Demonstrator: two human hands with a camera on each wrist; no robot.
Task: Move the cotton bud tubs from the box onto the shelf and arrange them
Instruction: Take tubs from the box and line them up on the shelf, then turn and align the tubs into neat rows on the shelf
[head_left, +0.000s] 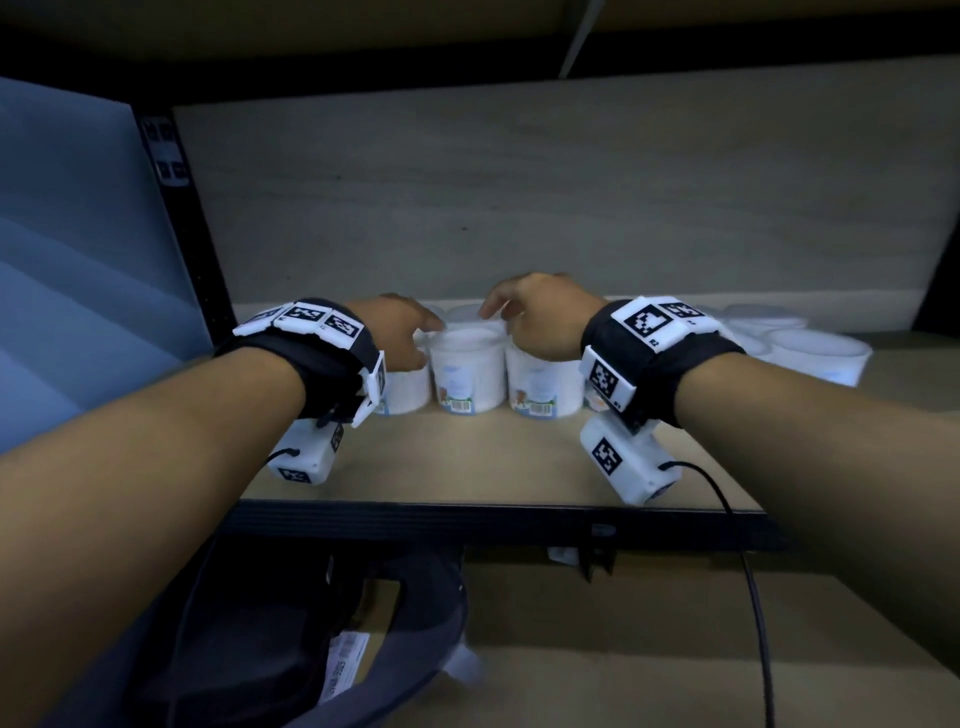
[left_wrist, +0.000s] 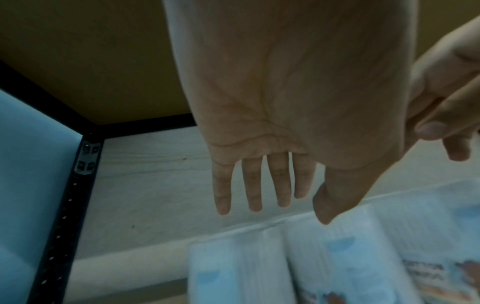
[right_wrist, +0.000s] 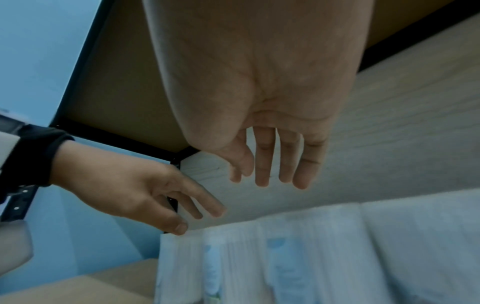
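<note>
Tubs, white round plastic ones with flat lids and printed labels (head_left: 467, 371), stand upright in rows touching one another on the pale wooden shelf (head_left: 467, 462), toward its back panel; more lie blurred further right. The left hand (head_left: 397, 332) hovers over the leftmost tubs, its fingers (left_wrist: 253, 185) straight and spread, grip released and holding nothing; the right hand (head_left: 540, 317) hangs just above the lids of the neighbouring tubs, fingers (right_wrist: 285, 158) likewise extended, grip released. The box is not clearly in view; a dark bag (head_left: 311, 649) sits below the shelf edge. These tubs probably weigh little and have thin, stiff, smooth walls; I would take each round its sides below the lid, or nudge it flat-palmed, since a light tub may tip or slide against its neighbours.
</note>
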